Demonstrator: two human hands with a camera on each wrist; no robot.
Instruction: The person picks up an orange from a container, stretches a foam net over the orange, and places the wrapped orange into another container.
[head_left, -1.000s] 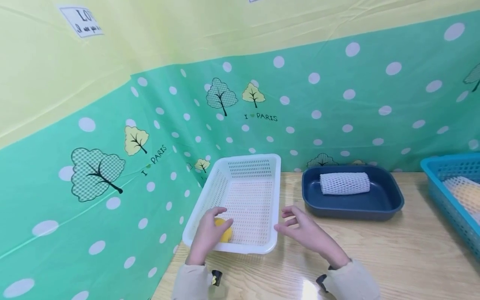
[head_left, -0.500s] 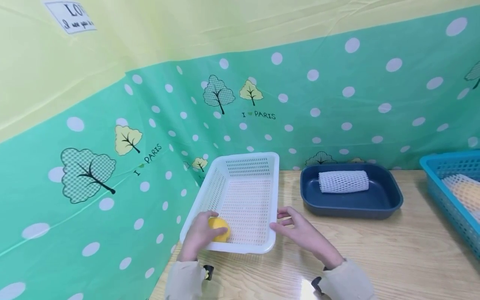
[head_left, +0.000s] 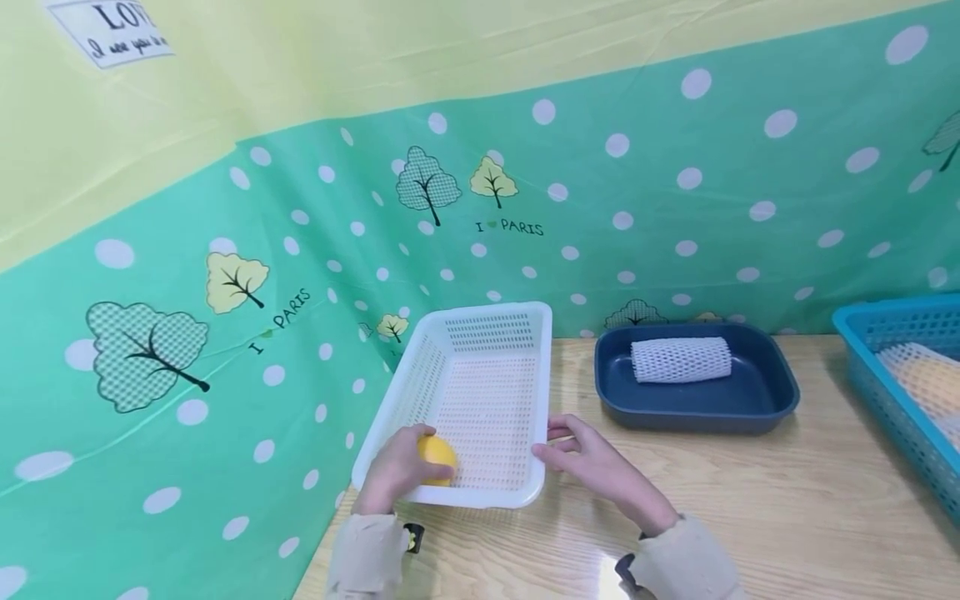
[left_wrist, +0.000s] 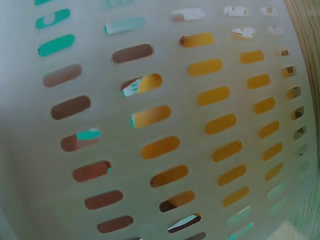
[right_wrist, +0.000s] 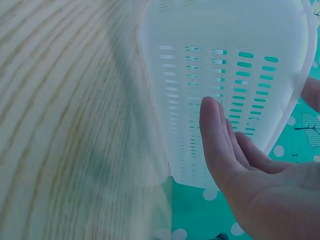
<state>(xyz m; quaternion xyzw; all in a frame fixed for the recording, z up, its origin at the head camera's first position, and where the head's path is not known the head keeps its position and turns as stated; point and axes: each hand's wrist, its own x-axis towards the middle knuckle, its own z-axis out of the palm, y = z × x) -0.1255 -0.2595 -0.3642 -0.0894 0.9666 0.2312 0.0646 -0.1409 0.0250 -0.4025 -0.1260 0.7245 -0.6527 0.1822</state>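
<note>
In the head view a white plastic basket (head_left: 487,497) with slotted walls stands left of centre. My left hand (head_left: 396,467) reaches over its near left corner and grips a smooth, round yellow object (head_left: 438,452) inside, thumb across its near side. The left wrist view looks through the slotted wall, with the yellow object (left_wrist: 220,124) and darker fingers (left_wrist: 90,171) behind the holes. My right hand (head_left: 588,462) holds the basket's right rim, thumb at the edge. Seen from the right wrist, fingers of that hand (right_wrist: 260,175) lie along the basket's outer wall (right_wrist: 210,25).
A dark blue tray (head_left: 697,421) at the back holds a rolled white foam net (head_left: 681,360). Far right is a blue basket (head_left: 870,354) with a net-wrapped, orange-yellow item (head_left: 926,379). A green dotted cloth (head_left: 660,208) hangs behind the wooden table (head_left: 750,500).
My left hand has lowered onto the yellow object and closed round it. My right hand has come in to the basket's right rim. The view has shifted slightly.
</note>
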